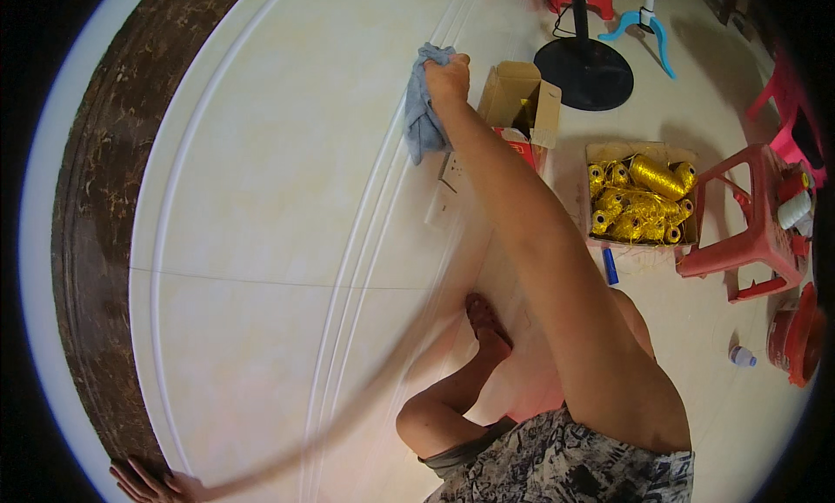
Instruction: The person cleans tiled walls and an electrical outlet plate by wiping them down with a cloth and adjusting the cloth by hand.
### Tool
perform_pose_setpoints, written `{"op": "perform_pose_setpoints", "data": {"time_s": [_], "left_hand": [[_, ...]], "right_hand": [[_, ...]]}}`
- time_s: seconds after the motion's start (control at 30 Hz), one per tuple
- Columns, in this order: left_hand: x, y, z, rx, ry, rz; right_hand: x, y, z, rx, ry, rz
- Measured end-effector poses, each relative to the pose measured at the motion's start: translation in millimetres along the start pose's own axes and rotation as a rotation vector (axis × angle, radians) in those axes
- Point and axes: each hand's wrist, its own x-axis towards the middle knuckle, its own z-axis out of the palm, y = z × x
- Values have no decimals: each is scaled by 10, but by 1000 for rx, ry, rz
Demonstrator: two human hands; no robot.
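Note:
My right hand (449, 79) is closed on a grey-blue cloth (425, 115), at the top centre of the head view. The cloth hangs against a pale wall (261, 177) with raised white moulding lines (355, 242). At the bottom left my left hand (147, 482) rests with spread fingers at the lower end of a dark brown, marble-patterned band (85, 294); it holds nothing that I can see. My right forearm partly hides a wall socket (455, 167) and an open cardboard box (512, 89).
On the floor stand a box of gold thread spools (642, 196), a red plastic stool (750, 222) with spools, a round black stand base (584, 74), blue stand legs (662, 43), a blue object (610, 266), a small bottle (742, 356) and a red bucket (792, 340).

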Motion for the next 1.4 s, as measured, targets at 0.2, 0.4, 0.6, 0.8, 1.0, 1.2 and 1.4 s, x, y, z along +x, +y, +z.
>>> {"op": "perform_pose_setpoints", "data": {"time_s": [0.2,0.4,0.6,0.8,1.0,1.2,1.4], "left_hand": [[118,23,-48,78,-33,133],[-707,-682,835,203,722,308],[5,-138,123,142,-50,163],[35,-117,36,109,-172,95],[-173,-210,-29,45,-234,47],[-159,-205,-16,65,-217,41],[-156,-204,-50,27,-209,13]], "right_hand": [[-1142,484,-362,71,-305,-212],[-636,409,-105,201,-215,-174],[583,78,110,-28,-54,-152],[721,-144,273,-228,78,-104],[-479,108,133,96,-61,-480],[-2712,172,-637,112,-594,-909],[-2981,128,-713,91,-674,-1115]]}}
